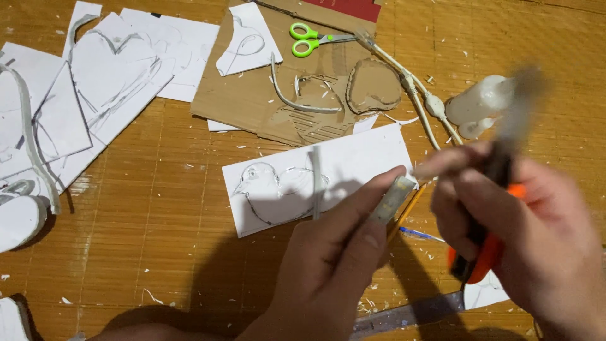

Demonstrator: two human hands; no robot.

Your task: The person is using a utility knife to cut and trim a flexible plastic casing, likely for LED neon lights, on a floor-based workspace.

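Pinching a small grey strip [392,199] between thumb and forefinger, the left hand [328,265] is hovering low in the view, just above the woven bamboo mat [151,208]. The strip is short, flat and pale, and its upper end is pointing toward the right hand [524,233]. That hand is closing its fingers around an orange-and-black utility knife [489,243], which is blurring upward past the knuckles; whether its blade is touching the strip cannot be told.

Just beyond the left hand, a white sheet [353,164] with a pencilled bird outline is lying flat on the mat, and a yellow pencil [409,211] is resting beside its lower right corner. A metal ruler [410,314] is lying near the bottom edge.

Farther up, a brown cardboard sheet [252,95] is carrying cut heart shapes, and green-handled scissors [309,39] are sitting on it. A white glue bottle [480,101] is lying on its side at the right, near a pale cable [416,88]. More white sheets with heart drawings [113,69] are spreading across the upper left, with paper scraps scattered over the mat.
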